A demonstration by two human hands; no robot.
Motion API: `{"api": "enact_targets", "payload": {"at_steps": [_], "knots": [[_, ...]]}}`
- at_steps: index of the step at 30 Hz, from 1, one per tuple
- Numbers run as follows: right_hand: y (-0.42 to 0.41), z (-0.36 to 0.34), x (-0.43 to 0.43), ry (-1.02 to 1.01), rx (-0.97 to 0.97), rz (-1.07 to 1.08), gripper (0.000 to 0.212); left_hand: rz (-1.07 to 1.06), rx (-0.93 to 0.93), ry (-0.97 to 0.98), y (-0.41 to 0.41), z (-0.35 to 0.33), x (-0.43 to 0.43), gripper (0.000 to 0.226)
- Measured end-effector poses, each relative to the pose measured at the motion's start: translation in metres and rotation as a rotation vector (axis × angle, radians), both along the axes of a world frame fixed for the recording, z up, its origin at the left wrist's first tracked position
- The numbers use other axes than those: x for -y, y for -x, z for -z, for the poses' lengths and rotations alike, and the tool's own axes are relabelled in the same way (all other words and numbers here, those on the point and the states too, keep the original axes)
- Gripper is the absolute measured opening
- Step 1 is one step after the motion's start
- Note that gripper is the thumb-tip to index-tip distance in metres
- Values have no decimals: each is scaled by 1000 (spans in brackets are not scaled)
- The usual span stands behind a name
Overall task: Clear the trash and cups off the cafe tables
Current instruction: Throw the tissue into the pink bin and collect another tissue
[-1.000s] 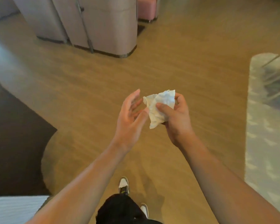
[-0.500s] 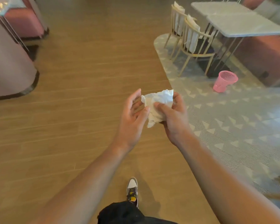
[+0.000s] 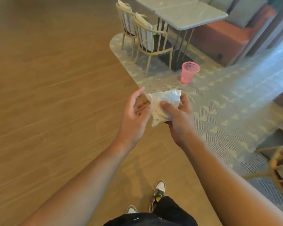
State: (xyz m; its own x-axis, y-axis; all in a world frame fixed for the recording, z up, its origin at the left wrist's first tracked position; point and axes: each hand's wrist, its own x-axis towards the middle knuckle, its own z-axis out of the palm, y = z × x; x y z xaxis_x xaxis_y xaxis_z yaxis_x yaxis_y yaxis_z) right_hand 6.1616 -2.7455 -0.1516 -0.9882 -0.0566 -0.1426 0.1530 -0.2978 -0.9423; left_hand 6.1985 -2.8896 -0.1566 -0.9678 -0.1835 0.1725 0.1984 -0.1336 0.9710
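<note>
The left hand [image 3: 136,115] is held with fingers loosely spread, just beside the crumpled napkin [image 3: 163,105] at its 3 o'clock. The napkin is gripped in the right hand [image 3: 180,118], thumb pressed over it. A pink bin [image 3: 189,74] is seen at 1 o'clock on the patterned rug [image 3: 227,111], near a table [image 3: 186,12]

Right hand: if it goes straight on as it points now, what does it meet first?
The right hand has the napkin in its grip; beyond, nothing close, then probably the nearer chair; depth unclear.
</note>
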Motion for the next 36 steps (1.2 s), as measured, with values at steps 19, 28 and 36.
{"api": "enact_targets", "payload": {"at_steps": [19, 28, 36], "knots": [[337, -3, -178, 58, -30, 194, 41, 152, -8, 100, 360, 2, -157, 43], [469, 4, -246, 96, 9, 334, 40, 236, -8, 120, 507, 4, -213, 46], [628, 12, -262, 74, 6, 436, 44, 290, -54, 160, 686, 13, -234, 40]]}}
